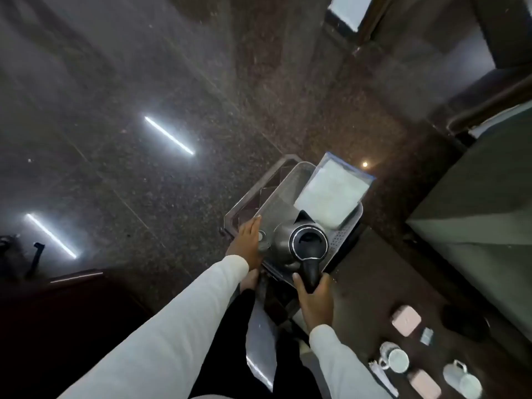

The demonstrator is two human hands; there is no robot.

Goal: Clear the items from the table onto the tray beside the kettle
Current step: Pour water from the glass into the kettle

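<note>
You are getting the tray ready, so no item from the table is on it yet, as far as this view shows. Your right hand is wrapping its fingers tight around the black handle of the kettle, and the kettle is sitting on the near end of the tray. Your left hand is lying flat with its fingers spread straight, pressing on the tray's edge just left of the kettle and holding nothing. A white folded cloth is resting on the far end of the tray, beyond the kettle. The things you need to move are waiting on the dark table, to the right of the kettle and nearer to you: two white mugs, two pink boxes, a small packet and a dark round thing that is too dim to name; it may be a lid or a coaster. Next, I think you are going to need to let go of the kettle and reach back to the right for the nearest item. The kettle and the cloth are filling much of the tray, so free room is looking small. The mugs could tip if you grab them fast.
</note>
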